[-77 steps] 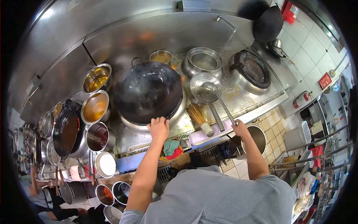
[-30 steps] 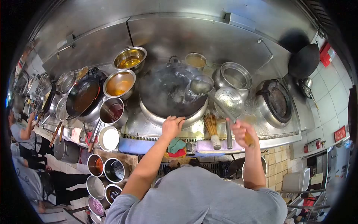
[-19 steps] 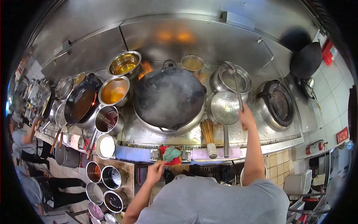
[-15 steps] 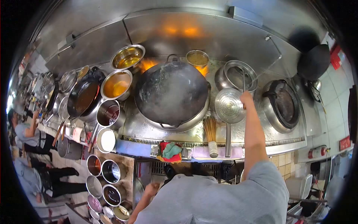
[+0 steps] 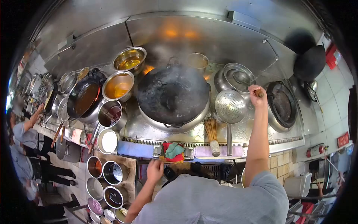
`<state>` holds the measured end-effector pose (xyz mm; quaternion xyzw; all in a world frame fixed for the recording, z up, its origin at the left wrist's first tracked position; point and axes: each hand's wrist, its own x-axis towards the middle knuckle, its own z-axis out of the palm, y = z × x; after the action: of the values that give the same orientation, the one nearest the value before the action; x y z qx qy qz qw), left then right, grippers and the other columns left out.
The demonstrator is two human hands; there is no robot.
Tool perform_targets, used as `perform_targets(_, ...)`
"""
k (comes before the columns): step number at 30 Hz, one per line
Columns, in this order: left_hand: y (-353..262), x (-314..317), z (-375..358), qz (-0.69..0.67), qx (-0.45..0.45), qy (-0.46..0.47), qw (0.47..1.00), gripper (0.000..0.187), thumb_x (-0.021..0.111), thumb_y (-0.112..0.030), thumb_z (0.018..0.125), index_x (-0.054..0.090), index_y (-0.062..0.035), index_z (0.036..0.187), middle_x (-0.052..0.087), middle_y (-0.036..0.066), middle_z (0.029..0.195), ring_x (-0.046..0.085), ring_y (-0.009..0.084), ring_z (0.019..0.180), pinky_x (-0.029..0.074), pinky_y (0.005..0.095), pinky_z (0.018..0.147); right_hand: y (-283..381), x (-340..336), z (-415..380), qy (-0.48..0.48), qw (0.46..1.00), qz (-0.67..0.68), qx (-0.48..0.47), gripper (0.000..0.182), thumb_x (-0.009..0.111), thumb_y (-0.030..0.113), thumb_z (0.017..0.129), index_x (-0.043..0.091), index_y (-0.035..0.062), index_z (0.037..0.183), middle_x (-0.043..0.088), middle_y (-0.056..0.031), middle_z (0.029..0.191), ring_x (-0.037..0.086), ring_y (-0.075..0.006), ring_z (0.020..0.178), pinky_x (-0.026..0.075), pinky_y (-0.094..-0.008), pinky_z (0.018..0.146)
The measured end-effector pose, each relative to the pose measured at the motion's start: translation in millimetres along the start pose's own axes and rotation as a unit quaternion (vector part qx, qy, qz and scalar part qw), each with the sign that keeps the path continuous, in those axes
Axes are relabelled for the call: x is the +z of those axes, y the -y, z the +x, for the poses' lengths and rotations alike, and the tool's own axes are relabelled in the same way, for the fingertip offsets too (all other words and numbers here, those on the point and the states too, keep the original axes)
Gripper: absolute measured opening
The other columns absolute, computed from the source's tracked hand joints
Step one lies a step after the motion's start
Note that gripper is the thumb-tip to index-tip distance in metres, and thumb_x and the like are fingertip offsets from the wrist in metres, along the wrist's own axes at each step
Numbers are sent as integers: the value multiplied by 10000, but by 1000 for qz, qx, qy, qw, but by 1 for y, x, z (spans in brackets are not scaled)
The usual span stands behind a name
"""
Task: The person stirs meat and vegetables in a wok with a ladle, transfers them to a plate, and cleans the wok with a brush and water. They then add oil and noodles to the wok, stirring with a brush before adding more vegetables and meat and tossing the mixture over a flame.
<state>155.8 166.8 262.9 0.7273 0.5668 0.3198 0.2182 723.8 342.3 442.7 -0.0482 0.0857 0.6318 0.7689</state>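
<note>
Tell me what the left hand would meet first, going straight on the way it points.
Most likely the red and green cloths at the stove front; the left hand points toward their left side. Depth is unclear, so it might pass below them.

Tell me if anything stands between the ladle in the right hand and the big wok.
Yes: the ladle seems to have its bowl inside the steel pot, whose wok-side rim stands between it and the wok. The strainer lies on the near side of that path; I see nothing else in the way.
</note>
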Motion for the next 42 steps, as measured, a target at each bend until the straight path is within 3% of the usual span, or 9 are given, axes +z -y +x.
perform_targets(5,-81,-7,152,26,229,-74,970,171,637,-154,772,588,-85,920,551,120,969,530,308,932,389,431,793,-88,57,-91,61,992,94,59,64,410,-75,762,399,-15,744,435,-87,713,487,-184,631,481,-293,591)
perform_targets(9,-75,25,189,148,164,128,967,233,497,-320,901,634,-133,872,642,80,765,612,291,757,391,422,736,-143,70,-141,69,980,167,79,46,435,-62,778,398,-34,784,441,-97,750,506,-176,632,491,-289,599)
perform_targets(21,-73,32,186,61,136,100,984,262,528,-332,881,664,-115,828,651,131,782,625,323,781,466,457,698,-178,1,-227,-42,970,-196,135,283,466,26,888,370,-38,1146,479,-55,749,493,-146,549,472,-291,501)
perform_targets(26,-75,28,184,32,148,90,984,279,528,-331,891,665,-89,861,639,162,813,609,344,799,472,444,697,-128,-109,-247,-109,773,-626,-5,470,468,80,899,367,55,1357,569,-125,750,540,-214,536,480,-335,536)
perform_targets(28,-73,29,184,19,160,83,983,268,544,-312,885,655,-74,836,634,155,805,597,342,793,468,440,692,-96,-193,-250,-81,231,-925,-290,591,541,120,873,312,176,1415,632,-207,855,616,-351,697,475,-426,608)
perform_targets(31,-69,35,181,-3,177,21,984,234,586,-289,848,628,-67,788,632,115,765,586,321,755,465,429,681,-111,-190,-278,-283,163,-937,-126,577,546,178,867,339,297,1393,640,-208,846,615,-377,806,471,-465,687)
perform_targets(37,-64,36,182,9,193,21,981,208,601,-275,832,617,-73,785,617,95,743,583,300,758,459,421,673,-86,-241,-265,-283,10,-956,-70,471,555,211,864,453,248,1322,577,-210,986,582,-396,920,478,-458,783)
perform_targets(41,-67,33,179,17,164,13,986,219,594,-288,836,618,-80,770,617,81,759,584,283,790,459,418,675,-139,-196,-205,-138,141,-978,-69,454,521,377,863,586,14,1127,609,-293,951,598,-397,933,470,-444,837)
perform_targets(42,-66,33,180,12,173,2,985,226,594,-288,839,631,-72,781,616,88,749,584,293,773,466,419,675,-170,-183,-194,-111,82,-989,-47,550,526,441,845,531,22,1201,610,-283,990,593,-404,948,468,-453,833)
